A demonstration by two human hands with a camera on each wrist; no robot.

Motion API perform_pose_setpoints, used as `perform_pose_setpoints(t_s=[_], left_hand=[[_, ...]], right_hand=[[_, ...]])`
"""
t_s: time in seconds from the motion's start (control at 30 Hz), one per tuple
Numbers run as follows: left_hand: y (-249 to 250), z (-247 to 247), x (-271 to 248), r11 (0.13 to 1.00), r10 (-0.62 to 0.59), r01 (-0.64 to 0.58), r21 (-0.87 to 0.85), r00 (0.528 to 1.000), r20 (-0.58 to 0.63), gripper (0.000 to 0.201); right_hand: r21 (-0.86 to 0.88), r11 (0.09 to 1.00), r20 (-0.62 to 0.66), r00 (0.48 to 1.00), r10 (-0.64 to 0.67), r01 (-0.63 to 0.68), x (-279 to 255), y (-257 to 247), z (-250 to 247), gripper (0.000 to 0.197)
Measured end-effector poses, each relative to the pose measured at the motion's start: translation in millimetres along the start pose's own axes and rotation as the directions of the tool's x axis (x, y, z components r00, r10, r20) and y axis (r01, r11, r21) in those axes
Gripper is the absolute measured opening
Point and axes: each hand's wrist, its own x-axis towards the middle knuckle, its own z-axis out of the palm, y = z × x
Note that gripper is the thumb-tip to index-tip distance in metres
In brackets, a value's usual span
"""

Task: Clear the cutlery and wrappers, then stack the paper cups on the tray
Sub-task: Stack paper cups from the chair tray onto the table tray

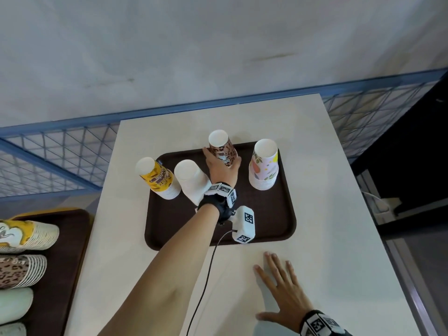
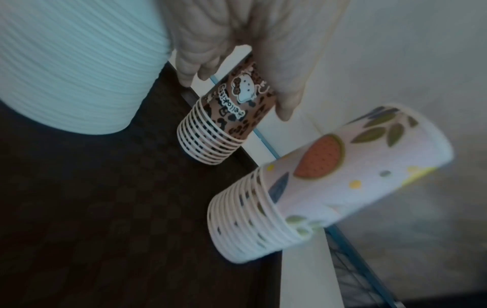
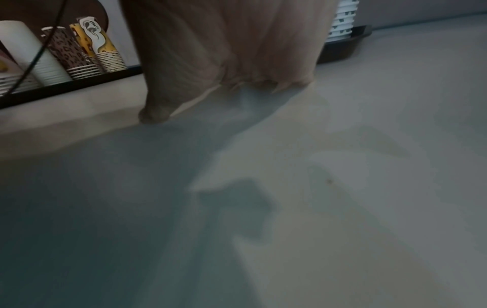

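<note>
A pale worktop [image 1: 315, 190] carries a dark brown tray [image 1: 278, 219] holding four upside-down stacks of paper cups. The left hand [image 1: 221, 168] has its fingers [image 2: 189, 68] curled round the leopard-print stack [image 1: 223, 151] at the tray's 12 o'clock edge. At 5 o'clock off the tray, the right hand [image 1: 283, 294] lies flat, fingers spread

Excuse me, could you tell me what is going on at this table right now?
A person is sorting stacks of paper cups on a brown tray. Their left hand grips the leopard-print stack at the tray's far edge. The yellow stack, white stack and fruit-print stack stand upside down on the tray too. The right hand rests flat on the table.
</note>
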Motion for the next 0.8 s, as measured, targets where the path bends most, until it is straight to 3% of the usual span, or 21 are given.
perform_pose_setpoints(t_s=[0.07, 0.13, 0.23, 0.33, 0.43, 0.53, 0.63, 0.8], left_hand=[[-6.0, -6.1, -20.4, 0.995, -0.005, -0.005, 0.101, 0.995, 0.098, 0.093], [-14.7, -19.7, -44.4, 0.976, 0.015, -0.059, 0.209, 0.978, 0.208, 0.075], [-35.8, -57.3, -77.3, 0.932, 0.109, -0.232, 0.28, 0.912, 0.395, 0.044], [-63.7, -112.1, -97.8, 0.822, 0.211, -0.427, 0.377, 0.843, 0.495, 0.032], [-96.0, -181.4, -110.4, 0.707, 0.22, -0.517, 0.482, 0.809, 0.545, 0.032], [-131.2, -257.7, -126.5, 0.683, 0.273, -0.502, 0.531, 0.849, 0.453, 0.041], [-173.1, -331.7, -147.1, 0.635, 0.334, -0.43, 0.641, 0.902, 0.275, 0.037], [-225.5, -439.5, -177.0, 0.604, 0.358, -0.156, 0.782, 0.929, -0.091, 0.036]], right_hand=[[-0.024, 1.0, -0.059, 0.998, -0.007, 0.006, 0.0, -1.7, -3.1, 0.105], [-0.023, 1.0, -0.176, 0.984, -0.013, 0.009, 4.0, -7.0, -12.0, 0.078], [0.014, 0.999, -0.295, 0.955, -0.026, 0.032, 18.8, -25.4, -33.8, 0.048], [0.04, 0.995, -0.309, 0.948, -0.078, 0.095, 42.3, -57.2, -51.3, 0.032], [0.113, 0.98, -0.238, 0.962, -0.137, 0.167, 72.1, -103.5, -64.3, 0.032], [0.182, 0.953, -0.22, 0.954, -0.202, 0.244, 102.8, -162.7, -75.7, 0.04], [0.22, 0.928, -0.227, 0.941, -0.252, 0.301, 128.8, -234.8, -89.5, 0.029], [0.316, 0.858, -0.219, 0.911, -0.349, 0.404, 169.7, -348.5, -91.3, 0.038]])
